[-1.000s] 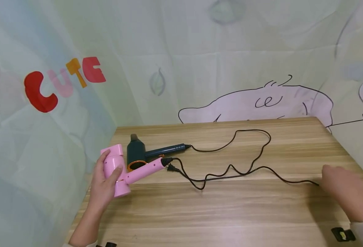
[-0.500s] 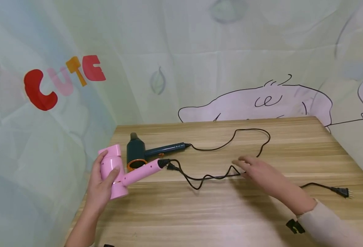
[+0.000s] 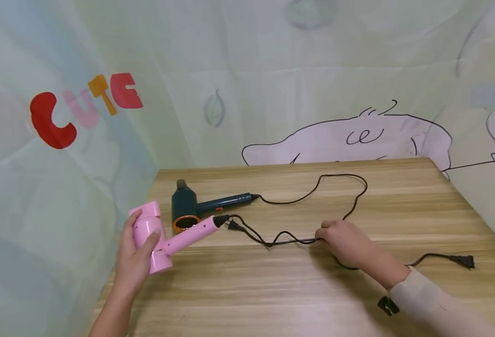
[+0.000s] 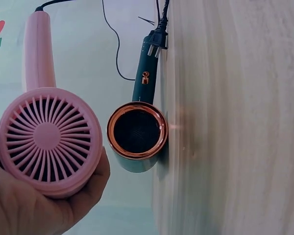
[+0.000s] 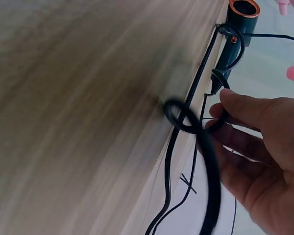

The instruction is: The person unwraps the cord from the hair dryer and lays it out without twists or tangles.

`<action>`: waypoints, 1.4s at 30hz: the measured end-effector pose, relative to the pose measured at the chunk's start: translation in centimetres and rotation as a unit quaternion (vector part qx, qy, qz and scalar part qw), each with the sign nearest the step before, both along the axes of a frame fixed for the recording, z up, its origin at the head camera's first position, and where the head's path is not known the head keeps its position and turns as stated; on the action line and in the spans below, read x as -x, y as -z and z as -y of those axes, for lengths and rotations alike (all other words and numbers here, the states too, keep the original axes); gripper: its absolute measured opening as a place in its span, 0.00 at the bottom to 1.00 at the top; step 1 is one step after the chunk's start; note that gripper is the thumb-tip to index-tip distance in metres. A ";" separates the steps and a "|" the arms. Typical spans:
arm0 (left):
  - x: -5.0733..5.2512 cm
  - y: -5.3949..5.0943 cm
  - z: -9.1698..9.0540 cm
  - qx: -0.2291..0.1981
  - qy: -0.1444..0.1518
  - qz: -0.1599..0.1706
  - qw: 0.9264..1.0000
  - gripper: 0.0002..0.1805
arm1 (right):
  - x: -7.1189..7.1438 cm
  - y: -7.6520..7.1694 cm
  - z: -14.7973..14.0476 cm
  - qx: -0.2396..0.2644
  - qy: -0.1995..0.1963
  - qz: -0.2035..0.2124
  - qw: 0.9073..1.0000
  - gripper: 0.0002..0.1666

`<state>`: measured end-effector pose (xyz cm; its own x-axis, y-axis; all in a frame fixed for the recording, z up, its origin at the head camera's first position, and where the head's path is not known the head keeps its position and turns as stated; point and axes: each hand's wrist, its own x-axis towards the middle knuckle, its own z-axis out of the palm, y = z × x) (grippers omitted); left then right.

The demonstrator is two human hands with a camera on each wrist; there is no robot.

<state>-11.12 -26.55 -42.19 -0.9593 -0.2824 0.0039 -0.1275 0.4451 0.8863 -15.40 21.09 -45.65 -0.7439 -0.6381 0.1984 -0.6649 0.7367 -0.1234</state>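
Note:
My left hand (image 3: 134, 257) grips the pink hair dryer (image 3: 190, 236) by its barrel, the handle pointing right. In the left wrist view its round slatted grille (image 4: 47, 136) faces the camera. Behind it a dark green hair dryer (image 3: 184, 202) with a copper rim lies on the table. My right hand (image 3: 346, 243) pinches a black cord (image 3: 287, 241) between thumb and fingers near the table's middle. In the right wrist view the cord (image 5: 211, 181) loops beside the fingers. One plug (image 3: 236, 225) sits near the pink handle's end.
The wooden table (image 3: 247, 299) meets a printed fabric backdrop (image 3: 272, 84) at the back and left. Another plug (image 3: 462, 260) lies at the right, its cord running under my right forearm. The green dryer's cord (image 3: 344, 175) curves across the rear of the table.
My right hand has moved left from the table's right side to the middle and now pinches the cord. The plug at the right is uncovered. The pink dryer has shifted slightly left and down.

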 end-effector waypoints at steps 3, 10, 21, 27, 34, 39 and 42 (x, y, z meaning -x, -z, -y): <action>-0.3 0.2 0.2 -0.001 -0.004 0.001 1.000 0.39 | -0.1 0.2 -0.2 0.010 0.003 0.054 0.998 0.06; -1.1 0.8 0.9 0.005 -0.014 0.024 1.000 0.39 | 0.0 0.5 -0.7 0.018 0.022 0.143 0.989 0.14; -1.7 2.0 1.6 0.060 0.018 0.066 0.996 0.39 | 0.2 0.1 -0.5 -0.013 0.142 0.193 0.971 0.24; -1.8 1.9 1.7 0.102 0.024 0.109 0.988 0.40 | -0.8 0.0 -1.2 -0.049 0.162 0.212 0.963 0.23; -1.8 1.8 1.5 0.114 0.018 0.125 0.985 0.41 | -1.1 0.1 -1.3 -0.039 0.171 0.224 0.959 0.25; -1.6 1.9 1.3 0.120 0.043 0.150 0.980 0.41 | -0.9 -0.7 -1.7 -0.018 0.150 0.231 0.961 0.31; -1.6 2.0 1.2 0.143 0.053 0.170 0.974 0.41 | -0.6 -1.7 -2.2 -0.004 0.149 0.236 0.960 0.31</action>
